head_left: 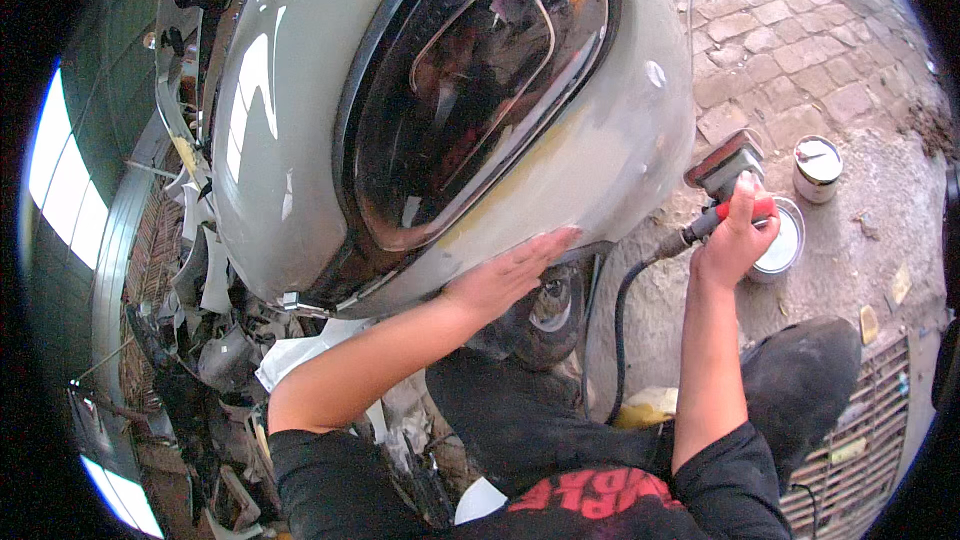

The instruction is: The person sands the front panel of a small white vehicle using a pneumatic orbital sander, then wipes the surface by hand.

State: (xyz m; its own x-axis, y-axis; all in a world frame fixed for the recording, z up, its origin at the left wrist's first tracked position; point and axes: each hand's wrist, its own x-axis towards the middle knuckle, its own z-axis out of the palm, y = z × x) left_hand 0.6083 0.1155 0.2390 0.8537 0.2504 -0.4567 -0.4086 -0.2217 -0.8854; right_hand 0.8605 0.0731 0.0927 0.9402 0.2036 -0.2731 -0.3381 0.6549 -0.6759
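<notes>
A pale grey-green car fender (300, 120) fills the upper left, its painted metal smooth and glossy, curving like a shell. Set into it is a large dark headlight (470, 80), a rounded glass lens with a black rim. Below the lens the paint gives way to a dull, matte yellowish-grey patch (560, 170) that looks sanded. Under the fender, broken plastic parts and torn fittings (210, 320) hang in a tangle. The ground on the right is rough grey paving stones (780, 40), dusty and uneven.

The left hand (510, 275) lies flat and open, fingers together and stretched out, its palm pressed against the lower edge of the dull patch. The right hand (738, 240) is closed around the red handle of a power sander (722, 175), which has a flat dark pad and sits just beside the fender's right edge. A black hose (620, 320) trails from it. Two small round white tins (818, 168) stand on the ground near that hand.
</notes>
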